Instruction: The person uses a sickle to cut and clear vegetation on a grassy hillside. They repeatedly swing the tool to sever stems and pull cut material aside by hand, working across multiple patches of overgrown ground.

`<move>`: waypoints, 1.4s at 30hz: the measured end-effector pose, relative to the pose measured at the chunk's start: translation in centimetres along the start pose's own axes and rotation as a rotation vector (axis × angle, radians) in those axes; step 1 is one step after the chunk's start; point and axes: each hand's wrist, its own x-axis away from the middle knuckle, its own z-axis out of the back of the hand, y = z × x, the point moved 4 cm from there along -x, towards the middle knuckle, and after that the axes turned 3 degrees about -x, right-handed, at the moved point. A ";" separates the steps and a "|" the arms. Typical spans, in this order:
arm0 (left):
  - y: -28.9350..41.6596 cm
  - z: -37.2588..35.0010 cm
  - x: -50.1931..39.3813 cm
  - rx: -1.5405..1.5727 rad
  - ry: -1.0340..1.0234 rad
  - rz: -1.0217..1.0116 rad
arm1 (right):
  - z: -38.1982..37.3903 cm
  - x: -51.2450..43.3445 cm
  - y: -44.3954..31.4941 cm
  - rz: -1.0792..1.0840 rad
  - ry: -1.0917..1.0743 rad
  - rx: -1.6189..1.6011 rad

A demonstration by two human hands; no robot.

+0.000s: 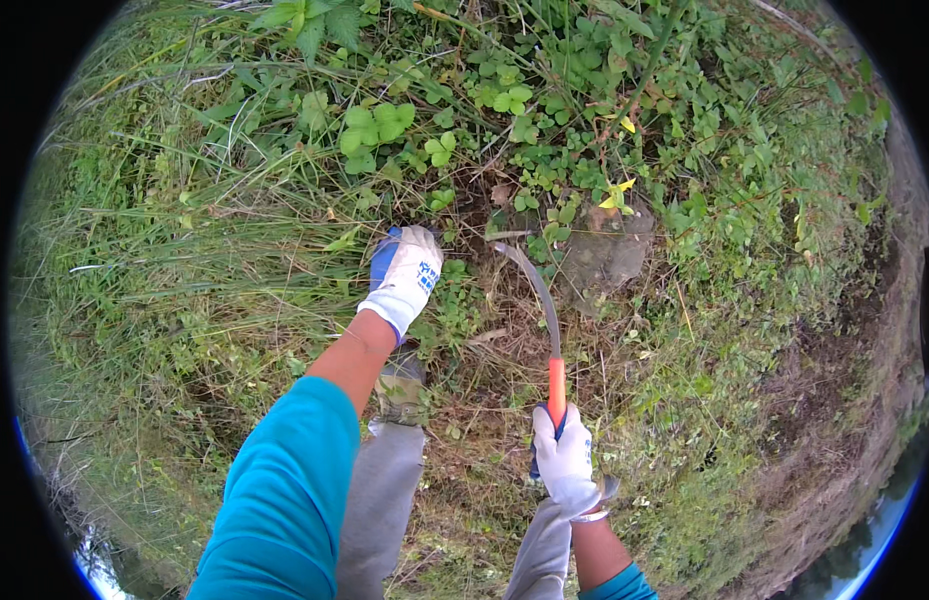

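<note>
My right hand (564,457), in a white knit glove with blue coating, grips the orange handle of a sickle (545,300). Its curved metal blade points away from me, with the tip bent left over bare soil and dry stems. My left hand (408,271), in a matching glove, is curled around a bunch of long green grass (284,251) that spreads out to the left. The fingertips are hidden beneath the glove's back. A gap of ground with small leafy plants lies between the left hand and the blade.
A flat grey stone (610,244) lies just right of the blade. Broad-leaved weeds (378,127) grow beyond my hands. Cut-looking dry stalks (509,427) cover the ground near my grey-trousered legs (382,502). A bare earth strip (824,517) curves along the right.
</note>
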 end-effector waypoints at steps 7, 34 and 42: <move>-3.8 3.1 -2.7 0.016 0.195 0.235 | -4.0 -11.2 -8.2 0.282 -0.067 0.288; 0.4 -3.7 6.2 0.227 0.226 -0.014 | 0.7 -2.3 1.2 0.099 -0.071 0.437; -0.1 -4.3 6.9 0.179 0.122 0.005 | -5.3 -6.9 0.3 0.095 -0.183 0.502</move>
